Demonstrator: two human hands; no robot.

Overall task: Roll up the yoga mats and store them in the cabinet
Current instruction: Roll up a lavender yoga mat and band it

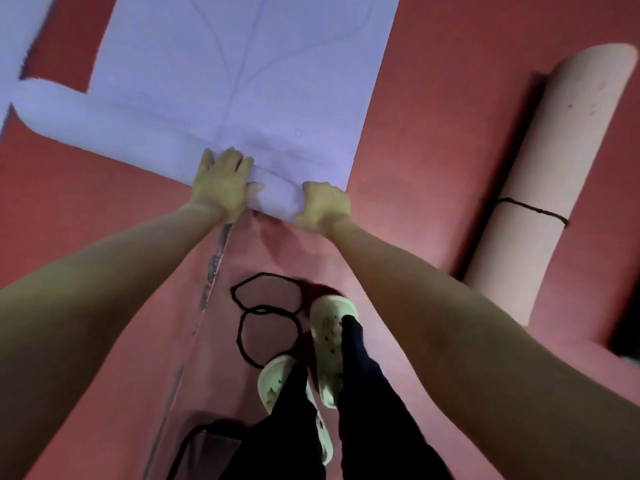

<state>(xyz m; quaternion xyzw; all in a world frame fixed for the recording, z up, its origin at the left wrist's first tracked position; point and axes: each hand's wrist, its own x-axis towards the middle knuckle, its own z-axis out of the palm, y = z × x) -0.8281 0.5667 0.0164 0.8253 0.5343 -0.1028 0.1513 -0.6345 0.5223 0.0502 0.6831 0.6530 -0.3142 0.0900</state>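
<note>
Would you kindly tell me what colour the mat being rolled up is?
The mat is light purple with thin darker line markings, seen in the head view.

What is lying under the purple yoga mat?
The red floor shows all around the purple mat. What lies directly beneath is covered. Both hands hold its rolled end.

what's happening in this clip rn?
A person is bent over a purple yoga mat on the red floor, rolling it up from the near end. The left hand presses flat on the roll; the right hand grips its end. Most of the mat lies unrolled. To the right, a pink mat lies already rolled and tied with a black band. Two more black bands lie by the person's feet. No cabinet in view.
</note>
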